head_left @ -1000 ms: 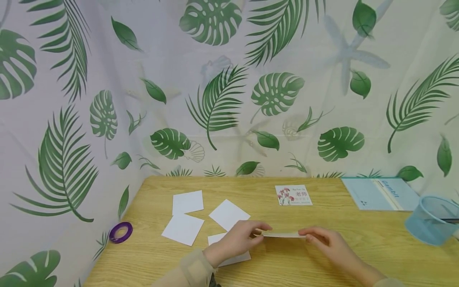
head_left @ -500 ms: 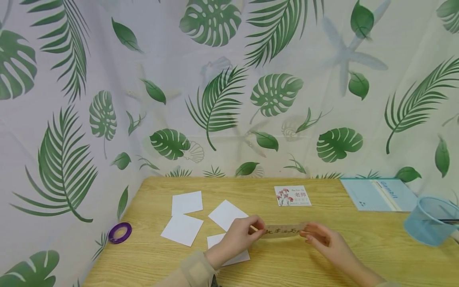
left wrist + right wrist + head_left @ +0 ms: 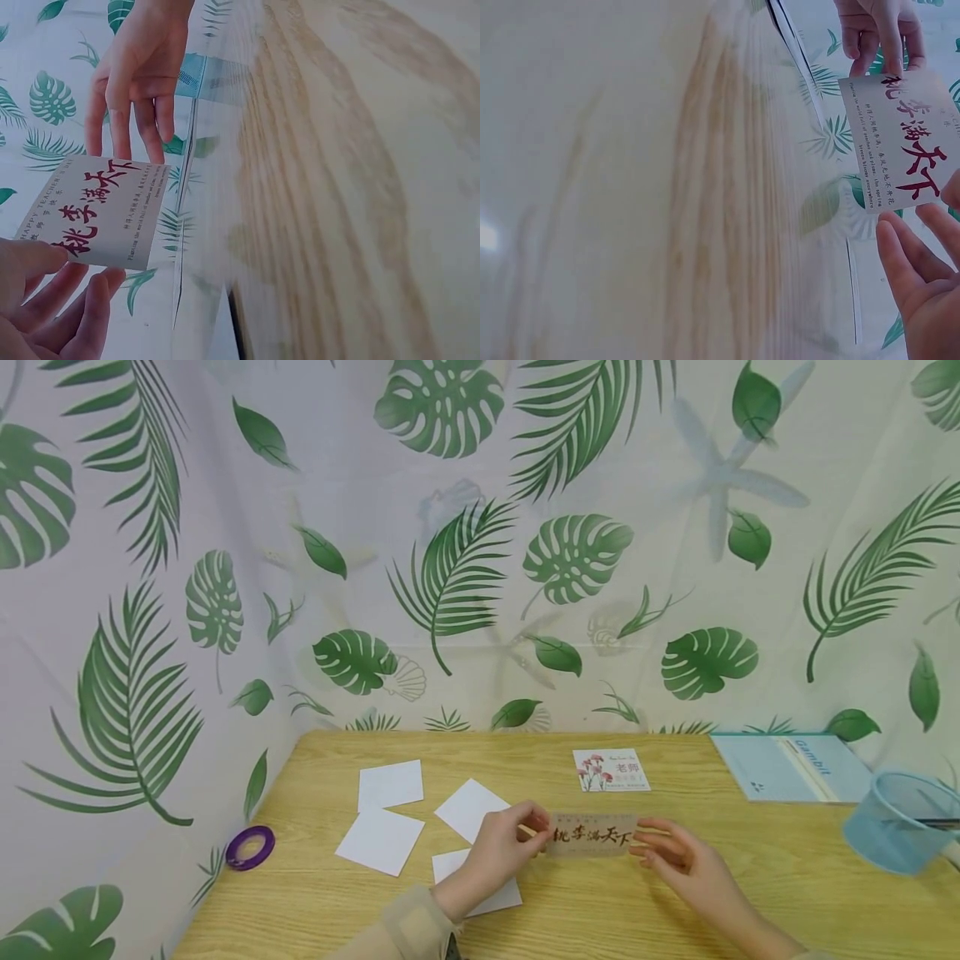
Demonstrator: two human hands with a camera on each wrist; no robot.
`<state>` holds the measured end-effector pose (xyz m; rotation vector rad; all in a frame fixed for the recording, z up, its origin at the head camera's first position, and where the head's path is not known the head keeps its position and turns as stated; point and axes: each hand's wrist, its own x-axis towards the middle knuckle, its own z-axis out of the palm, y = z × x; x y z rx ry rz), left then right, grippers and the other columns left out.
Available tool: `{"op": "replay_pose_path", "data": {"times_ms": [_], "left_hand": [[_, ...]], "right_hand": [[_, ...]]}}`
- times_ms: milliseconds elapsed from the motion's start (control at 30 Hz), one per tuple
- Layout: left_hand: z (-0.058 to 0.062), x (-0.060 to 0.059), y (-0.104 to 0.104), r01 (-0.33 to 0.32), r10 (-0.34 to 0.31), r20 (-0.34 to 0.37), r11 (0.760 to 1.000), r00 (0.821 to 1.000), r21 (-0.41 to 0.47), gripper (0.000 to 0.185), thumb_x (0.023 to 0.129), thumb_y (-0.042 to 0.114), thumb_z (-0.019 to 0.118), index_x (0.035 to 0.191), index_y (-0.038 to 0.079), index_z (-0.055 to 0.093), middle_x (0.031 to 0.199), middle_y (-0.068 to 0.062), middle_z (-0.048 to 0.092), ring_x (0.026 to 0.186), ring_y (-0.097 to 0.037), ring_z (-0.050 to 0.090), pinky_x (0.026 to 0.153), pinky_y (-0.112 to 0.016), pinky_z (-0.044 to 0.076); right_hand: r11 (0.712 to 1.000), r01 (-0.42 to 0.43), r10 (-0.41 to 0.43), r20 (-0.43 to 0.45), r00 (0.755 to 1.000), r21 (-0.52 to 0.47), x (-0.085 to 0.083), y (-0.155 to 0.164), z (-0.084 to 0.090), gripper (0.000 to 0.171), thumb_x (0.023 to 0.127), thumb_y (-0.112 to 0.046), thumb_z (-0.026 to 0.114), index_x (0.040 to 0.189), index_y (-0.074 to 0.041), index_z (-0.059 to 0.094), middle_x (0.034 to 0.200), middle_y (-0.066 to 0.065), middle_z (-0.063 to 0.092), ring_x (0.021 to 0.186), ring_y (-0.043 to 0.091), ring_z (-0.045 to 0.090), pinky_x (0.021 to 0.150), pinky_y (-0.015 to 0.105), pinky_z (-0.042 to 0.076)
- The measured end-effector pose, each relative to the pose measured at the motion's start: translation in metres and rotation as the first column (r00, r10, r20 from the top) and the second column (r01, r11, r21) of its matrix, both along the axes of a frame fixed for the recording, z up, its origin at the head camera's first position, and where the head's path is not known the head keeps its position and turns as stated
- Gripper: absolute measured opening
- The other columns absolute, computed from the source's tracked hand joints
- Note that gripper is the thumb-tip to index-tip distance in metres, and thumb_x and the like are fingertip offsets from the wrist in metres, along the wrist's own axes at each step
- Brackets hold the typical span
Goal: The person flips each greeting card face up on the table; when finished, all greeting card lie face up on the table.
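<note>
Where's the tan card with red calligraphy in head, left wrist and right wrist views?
Head: the tan rectangular card with red calligraphy sits at lower centre, above the wooden table, held between the left hand and right hand.
Left wrist: lower left.
Right wrist: right edge, middle height.
Shared landmark: the wooden table, with the leaf-print backdrop behind it.

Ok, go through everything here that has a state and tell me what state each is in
Beige card with red calligraphy: upright, printed side toward the camera, held at both ends.
Left hand: pinching the card.
Right hand: holding the card's other end.
Blue mesh cup: tilted.
</note>
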<state>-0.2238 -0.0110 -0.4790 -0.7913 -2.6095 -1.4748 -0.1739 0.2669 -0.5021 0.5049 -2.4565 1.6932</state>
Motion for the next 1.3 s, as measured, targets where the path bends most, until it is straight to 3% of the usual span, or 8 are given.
{"op": "replay_pose_path", "data": {"times_ms": [200, 333, 533, 667, 1067, 1300], "left_hand": [[-0.001, 0.001, 0.005, -0.073, 0.074, -0.048, 0.997, 0.996, 0.023, 0.008, 0.091, 0.011, 0.071, 0.098, 0.010, 0.067, 0.089, -0.006, 0.075, 0.068, -0.003, 0.067, 0.061, -0.013, 0.053], [0.000, 0.002, 0.011, -0.109, 0.111, -0.038, 0.993, 0.993, 0.050, 0.010, 0.089, 0.008, 0.072, 0.099, 0.009, 0.067, 0.088, -0.007, 0.075, 0.063, -0.003, 0.066, 0.057, -0.012, 0.051], [0.001, 0.002, 0.021, -0.145, 0.144, 0.019, 0.985, 0.989, 0.093, 0.013, 0.088, 0.004, 0.072, 0.100, 0.007, 0.068, 0.087, -0.008, 0.074, 0.060, -0.002, 0.065, 0.054, -0.012, 0.051], [0.001, 0.000, 0.029, -0.169, 0.167, 0.028, 0.982, 0.986, 0.088, 0.015, 0.088, 0.004, 0.072, 0.102, 0.008, 0.068, 0.086, -0.007, 0.074, 0.059, 0.000, 0.063, 0.052, -0.012, 0.049], [0.000, -0.006, 0.046, -0.208, 0.207, 0.017, 0.975, 0.978, 0.074, 0.021, 0.085, 0.001, 0.074, 0.104, 0.007, 0.068, 0.082, -0.004, 0.072, 0.063, 0.001, 0.061, 0.054, -0.011, 0.048], [-0.001, -0.011, 0.056, -0.228, 0.222, 0.077, 0.969, 0.972, 0.089, 0.023, 0.084, 0.000, 0.073, 0.106, 0.006, 0.069, 0.081, -0.002, 0.069, 0.064, 0.001, 0.060, 0.053, -0.012, 0.048]], "right_hand": [[0.998, 0.060, -0.060, 0.005, 0.998, 0.017, 0.001, -0.003, 0.004, 0.043, 0.093, 0.006, 0.059, 0.134, 0.011, 0.048, 0.119, 0.036, 0.062, 0.094, -0.001, 0.068, 0.078, 0.021, 0.059], [0.989, 0.131, -0.133, 0.022, 0.991, 0.072, 0.002, -0.005, 0.009, 0.045, 0.092, 0.006, 0.061, 0.136, 0.006, 0.051, 0.118, 0.031, 0.066, 0.090, 0.002, 0.069, 0.075, 0.021, 0.059], [0.948, 0.259, -0.253, -0.053, 0.966, 0.184, 0.001, -0.008, 0.011, 0.047, 0.088, 0.007, 0.065, 0.133, 0.001, 0.055, 0.109, 0.022, 0.072, 0.083, 0.005, 0.070, 0.069, 0.021, 0.058], [0.923, 0.318, -0.308, -0.080, 0.948, 0.219, -0.001, -0.007, 0.011, 0.048, 0.087, 0.004, 0.069, 0.133, 0.000, 0.057, 0.107, 0.020, 0.072, 0.080, -0.001, 0.067, 0.068, 0.019, 0.057], [0.903, 0.384, -0.367, -0.116, 0.923, 0.195, -0.006, -0.004, 0.011, 0.047, 0.085, 0.006, 0.070, 0.130, 0.003, 0.058, 0.097, 0.013, 0.069, 0.078, -0.004, 0.059, 0.069, 0.015, 0.056], [0.883, 0.416, -0.396, -0.131, 0.909, 0.216, -0.012, -0.001, 0.010, 0.047, 0.083, 0.008, 0.069, 0.129, 0.006, 0.058, 0.094, 0.014, 0.068, 0.076, -0.009, 0.055, 0.068, 0.012, 0.055]]}}
